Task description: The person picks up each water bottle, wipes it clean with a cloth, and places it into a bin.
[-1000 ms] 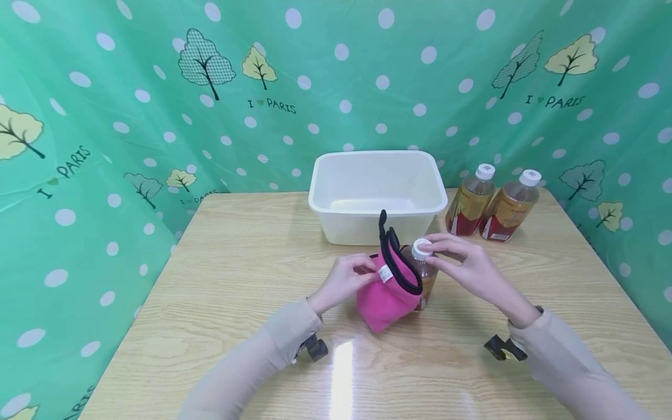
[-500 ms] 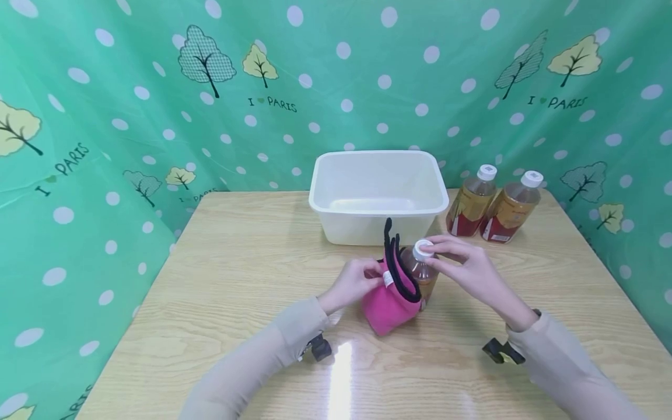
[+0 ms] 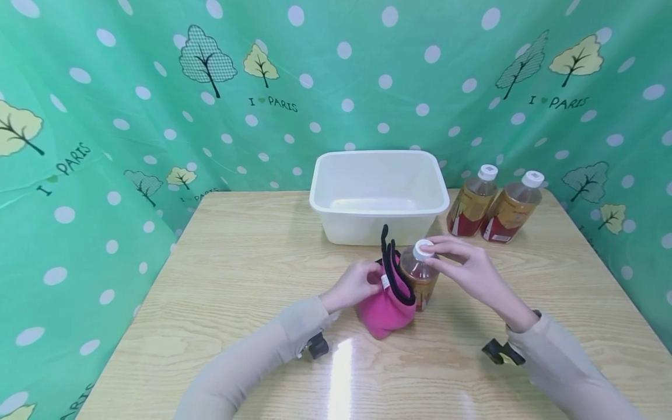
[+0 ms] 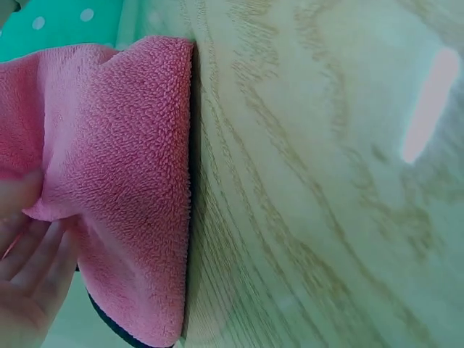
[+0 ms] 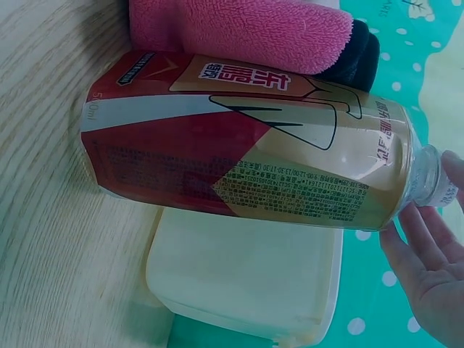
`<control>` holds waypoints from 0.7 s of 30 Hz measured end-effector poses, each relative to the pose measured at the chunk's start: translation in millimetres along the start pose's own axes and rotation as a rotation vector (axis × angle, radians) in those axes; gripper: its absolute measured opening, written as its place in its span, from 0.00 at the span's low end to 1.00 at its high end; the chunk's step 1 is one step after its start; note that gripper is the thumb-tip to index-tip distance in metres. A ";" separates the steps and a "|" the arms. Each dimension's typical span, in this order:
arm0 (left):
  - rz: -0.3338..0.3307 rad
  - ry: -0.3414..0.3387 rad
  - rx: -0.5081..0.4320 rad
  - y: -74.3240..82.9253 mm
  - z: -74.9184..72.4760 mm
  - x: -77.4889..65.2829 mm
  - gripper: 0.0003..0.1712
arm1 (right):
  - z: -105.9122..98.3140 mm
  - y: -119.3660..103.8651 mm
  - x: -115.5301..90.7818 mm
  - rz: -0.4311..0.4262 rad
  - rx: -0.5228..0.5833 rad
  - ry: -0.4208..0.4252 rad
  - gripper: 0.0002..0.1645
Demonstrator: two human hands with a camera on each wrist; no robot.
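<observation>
Pink pouch (image 3: 385, 315) is being held tilted over the middle of the wooden table (image 3: 236, 262), its black-edged mouth leaning toward the right edge and a white tag (image 3: 385, 282) showing near the rim; from where I am operating, I am not managing to tell whether its lower end is touching the wood. The left hand (image 3: 353, 286) is pinching the cloth on the side toward the left edge, and in the left wrist view I am seeing thumb and fingers drawn together on a fold. Just beside the pouch, on its right, a bottle (image 3: 420, 286) is standing upright on the table, and the right wrist view is showing me its red and gold label (image 5: 239, 145). The right hand (image 3: 464, 262) is holding that bottle by its white cap (image 3: 422, 252), the thumb and fingertips curling around the sides and the palm lying apart from it. Farther out, toward the far edge, a white tub (image 3: 362, 228) is standing behind the pouch and the bottle. Two more capped bottles (image 3: 471, 205) are standing side by side near the far right corner. Beyond the far edge, a green curtain (image 3: 367, 128) is hanging, with white dots and printed trees, and I am seeing pale sleeves (image 3: 257, 356) covering both forearms, with a dark device (image 3: 317, 345) sitting at each wrist.
</observation>
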State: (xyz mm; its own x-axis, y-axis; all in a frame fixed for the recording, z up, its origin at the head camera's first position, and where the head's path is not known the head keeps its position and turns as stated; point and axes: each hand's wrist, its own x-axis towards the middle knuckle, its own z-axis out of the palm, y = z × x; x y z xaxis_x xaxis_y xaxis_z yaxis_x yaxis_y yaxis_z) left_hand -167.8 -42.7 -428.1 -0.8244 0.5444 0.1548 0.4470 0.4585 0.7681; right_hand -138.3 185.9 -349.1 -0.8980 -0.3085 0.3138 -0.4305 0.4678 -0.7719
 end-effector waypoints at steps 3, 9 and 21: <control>-0.040 -0.025 -0.071 0.8 0.5 -1.5 0.15 | 0.0 0.0 -0.1 0.005 0.004 0.000 0.15; -0.081 0.024 -0.081 3.7 4.8 -1.3 0.23 | -0.1 -0.9 0.5 0.004 0.020 0.005 0.15; -0.027 0.076 -0.045 12.2 4.6 2.2 0.13 | -3.3 1.1 -3.4 0.059 0.007 0.012 0.16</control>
State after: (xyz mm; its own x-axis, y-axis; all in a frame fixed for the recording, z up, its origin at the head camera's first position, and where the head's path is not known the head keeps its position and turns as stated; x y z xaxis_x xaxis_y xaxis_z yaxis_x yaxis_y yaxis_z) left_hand -162.6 -32.7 -421.3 -0.8609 0.4762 0.1790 0.4095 0.4397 0.7994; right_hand -136.1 190.3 -349.2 -0.9227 -0.2708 0.2743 -0.3763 0.4787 -0.7933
